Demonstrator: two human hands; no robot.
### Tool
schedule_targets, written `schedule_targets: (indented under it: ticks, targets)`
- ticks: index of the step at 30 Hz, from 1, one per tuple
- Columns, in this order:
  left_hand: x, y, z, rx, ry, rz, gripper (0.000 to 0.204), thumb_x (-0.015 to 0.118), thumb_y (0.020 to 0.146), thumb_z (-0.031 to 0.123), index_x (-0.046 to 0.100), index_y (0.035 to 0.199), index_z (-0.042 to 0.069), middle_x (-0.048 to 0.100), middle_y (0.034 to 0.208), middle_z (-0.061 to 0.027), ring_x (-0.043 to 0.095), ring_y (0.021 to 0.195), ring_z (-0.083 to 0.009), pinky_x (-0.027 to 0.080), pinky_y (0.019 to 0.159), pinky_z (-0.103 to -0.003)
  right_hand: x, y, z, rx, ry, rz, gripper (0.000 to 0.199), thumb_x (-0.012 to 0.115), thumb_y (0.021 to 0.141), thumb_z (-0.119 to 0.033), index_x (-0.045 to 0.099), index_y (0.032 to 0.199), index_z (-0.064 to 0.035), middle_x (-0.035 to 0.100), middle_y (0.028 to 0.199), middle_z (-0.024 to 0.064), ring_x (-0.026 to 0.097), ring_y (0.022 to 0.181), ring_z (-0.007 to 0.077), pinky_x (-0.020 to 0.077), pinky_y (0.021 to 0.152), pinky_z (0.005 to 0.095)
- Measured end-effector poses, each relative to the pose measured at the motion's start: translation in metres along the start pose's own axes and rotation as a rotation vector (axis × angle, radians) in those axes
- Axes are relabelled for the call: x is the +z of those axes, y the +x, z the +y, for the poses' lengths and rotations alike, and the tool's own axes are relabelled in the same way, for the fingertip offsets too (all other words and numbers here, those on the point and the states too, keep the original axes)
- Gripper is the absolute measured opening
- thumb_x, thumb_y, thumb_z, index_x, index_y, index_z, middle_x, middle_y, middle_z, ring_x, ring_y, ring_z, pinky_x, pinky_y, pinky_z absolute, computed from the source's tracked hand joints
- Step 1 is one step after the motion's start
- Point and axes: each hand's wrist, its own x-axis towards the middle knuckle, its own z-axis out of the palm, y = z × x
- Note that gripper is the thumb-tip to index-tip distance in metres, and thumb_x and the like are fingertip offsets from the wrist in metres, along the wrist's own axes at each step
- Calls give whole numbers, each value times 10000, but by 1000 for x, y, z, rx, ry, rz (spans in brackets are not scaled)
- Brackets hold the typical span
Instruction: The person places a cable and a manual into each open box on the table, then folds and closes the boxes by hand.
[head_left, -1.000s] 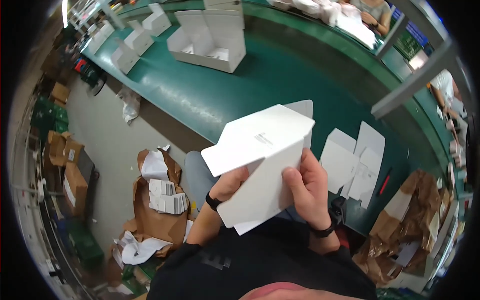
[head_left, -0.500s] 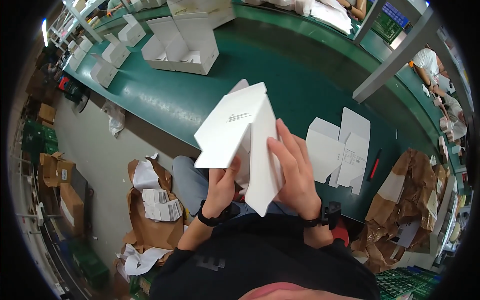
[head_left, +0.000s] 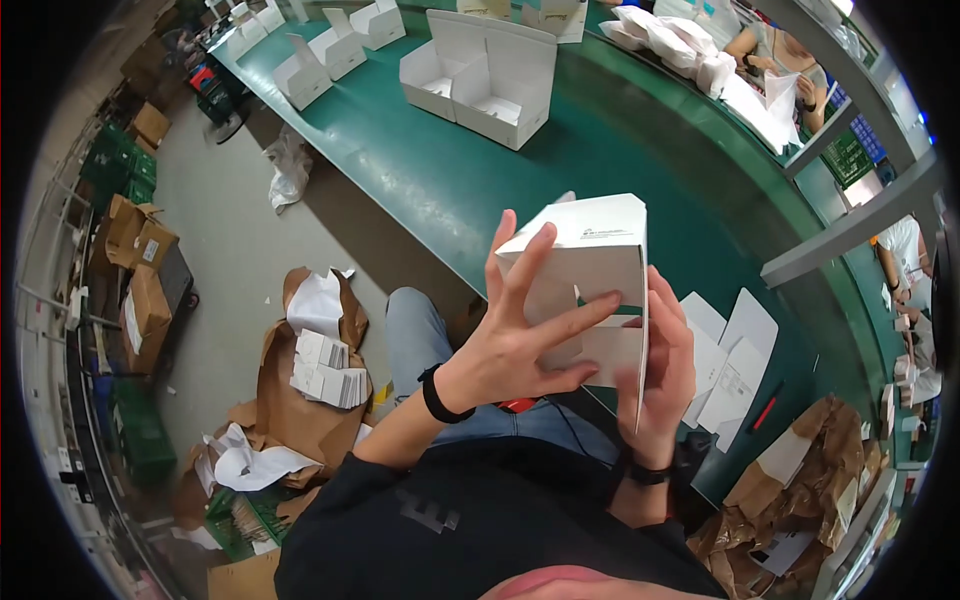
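While both hands hold it up above the lap, the white cardboard box (head_left: 590, 290) sits half folded between them. Spread wide, the left hand (head_left: 515, 340) presses its fingers (head_left: 525, 275) flat across the near panel; the right hand (head_left: 665, 375) curls around the box's right edge. Beyond it runs the green tabletop (head_left: 420, 170), whose near edge passes just behind the box. Flat white blanks (head_left: 725, 355) lie right of the hands, finished open boxes (head_left: 480, 75) well apart.

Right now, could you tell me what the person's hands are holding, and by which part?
Both hold a half-folded white cardboard box. The left hand spreads its fingers over the box's near side panel; the right hand grips its lower right edge and flap.
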Motion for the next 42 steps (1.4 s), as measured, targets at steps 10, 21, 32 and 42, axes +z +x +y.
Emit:
schedule_targets:
  ticks: [10,21,32,42]
  targets:
    - [-20,12,12,7,-560,-169,1024,940,613,376,522,1542,275,134,1688,-265,174,1539,-544,258,1218,-718,-17,13,14,319,308,-14,852,817,895,-232,378,1584,10,528,1514,160,560,1347,263,454,1122,393]
    - [-6,23,-86,-23,16,-21,1077,913,706,219,337,1617,204,195,1667,-274,224,1514,-561,261,1229,-676,14,109,20,68,236,-108,788,719,929,-148,346,1611,-18,567,1449,162,608,1288,285,445,1136,384]
    - [81,-21,-162,-317,278,-198,812,731,932,347,361,1595,60,402,1589,-257,319,1508,-465,265,1237,-582,99,217,218,-564,-1032,-328,660,678,783,12,529,1424,-32,621,1316,177,662,1102,377,557,961,447]
    - [72,-34,-175,-332,343,-253,546,667,995,290,529,1473,64,503,1531,-212,422,1457,-418,276,1244,-563,-155,45,107,284,-1015,-950,898,858,796,-383,487,1489,52,618,1359,278,585,1272,433,494,1069,449]
